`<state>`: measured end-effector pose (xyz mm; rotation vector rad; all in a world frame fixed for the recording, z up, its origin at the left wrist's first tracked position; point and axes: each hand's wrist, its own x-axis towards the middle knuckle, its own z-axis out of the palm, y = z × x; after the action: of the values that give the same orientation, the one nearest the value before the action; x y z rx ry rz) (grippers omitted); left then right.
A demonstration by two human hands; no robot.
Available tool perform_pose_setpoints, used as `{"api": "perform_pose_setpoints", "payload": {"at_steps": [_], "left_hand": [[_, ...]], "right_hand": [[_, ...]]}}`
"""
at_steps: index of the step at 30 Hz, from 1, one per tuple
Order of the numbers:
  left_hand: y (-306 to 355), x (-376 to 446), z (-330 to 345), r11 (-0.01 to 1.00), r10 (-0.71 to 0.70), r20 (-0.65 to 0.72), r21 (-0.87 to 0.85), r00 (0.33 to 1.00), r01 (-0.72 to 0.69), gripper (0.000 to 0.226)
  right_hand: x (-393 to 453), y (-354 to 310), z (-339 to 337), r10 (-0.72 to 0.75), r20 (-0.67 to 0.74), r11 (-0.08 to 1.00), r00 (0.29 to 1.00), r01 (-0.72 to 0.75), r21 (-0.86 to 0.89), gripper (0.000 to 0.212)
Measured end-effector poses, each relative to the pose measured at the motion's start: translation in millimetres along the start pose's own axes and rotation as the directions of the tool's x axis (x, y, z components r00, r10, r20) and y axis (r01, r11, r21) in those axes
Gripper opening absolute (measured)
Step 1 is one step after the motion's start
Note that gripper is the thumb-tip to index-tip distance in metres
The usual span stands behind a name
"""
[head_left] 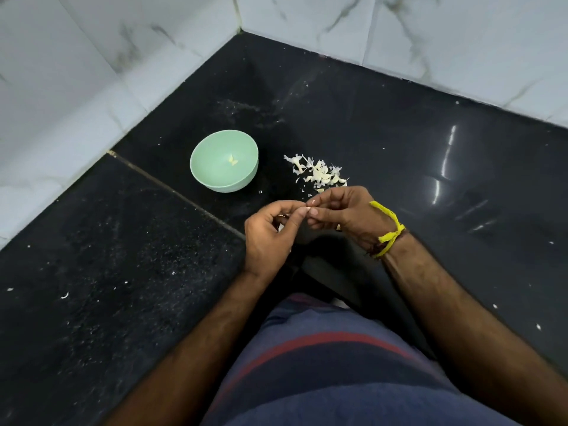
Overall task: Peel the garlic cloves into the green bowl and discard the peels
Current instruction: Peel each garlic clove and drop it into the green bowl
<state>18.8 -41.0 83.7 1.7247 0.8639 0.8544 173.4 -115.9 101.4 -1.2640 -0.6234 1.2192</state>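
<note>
Your left hand [270, 232] and right hand [341, 210] pinch something tiny between fingertips, perhaps a garlic clove; green bowl [223, 161] waits at eleven o'clock, nearer your left

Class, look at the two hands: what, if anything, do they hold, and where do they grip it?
Left hand and right hand pinch something small together at their fingertips; it is hidden, so what it is cannot be told.

No readable text, labels, brands, numbers or signs anywhere in view.
</note>
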Motion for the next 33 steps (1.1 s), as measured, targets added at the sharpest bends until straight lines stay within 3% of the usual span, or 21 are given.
{"api": "perform_pose_setpoints", "payload": {"at_steps": [6, 15, 20, 23, 26, 29, 31, 33], "left_hand": [[16, 0, -5, 0.985, -0.098, 0.099, -0.133, 0.990, 0.111, 0.010], [21, -2, -8, 0.998, -0.049, 0.044, -0.045, 0.998, 0.051, 0.009], [25, -3, -3, 0.999, -0.043, 0.041, -0.020, 0.998, 0.044, 0.015], [31, -3, -2, 0.999, -0.042, 0.064, -0.011, 0.997, 0.042, 0.010], [37, -1, 0, 0.994, -0.101, 0.102, -0.022, 0.990, 0.104, 0.009], [41, 3, 0, 0.974, -0.195, 0.131, -0.088, 0.972, 0.207, 0.013], [42, 5, -1, 0.952, -0.269, 0.112, -0.123, 0.957, 0.282, 0.017], [42, 8, -2, 0.933, -0.325, 0.074, -0.139, 0.943, 0.332, 0.020]], "right_hand": [[1, -1, -3, -0.084, 0.003, 0.996, 0.996, 0.084, -0.017, 0.017], [-3, -2, 6, -0.003, 0.050, 0.990, 0.999, -0.004, 0.139, 0.018], [-4, -1, 9, 0.044, 0.087, 0.951, 0.995, -0.068, 0.301, 0.008], [-4, 0, 10, 0.048, 0.131, 0.918, 0.990, -0.095, 0.384, 0.016], [-2, 1, 10, 0.059, 0.184, 0.886, 0.981, -0.137, 0.444, 0.025], [-1, 1, 12, 0.074, 0.138, 0.868, 0.988, -0.131, 0.479, 0.027], [0, 1, 17, -0.006, 0.021, 0.924, 1.000, -0.002, 0.383, 0.023], [-1, 1, 22, -0.237, -0.136, 0.970, 0.962, 0.242, 0.021, 0.017]]}}
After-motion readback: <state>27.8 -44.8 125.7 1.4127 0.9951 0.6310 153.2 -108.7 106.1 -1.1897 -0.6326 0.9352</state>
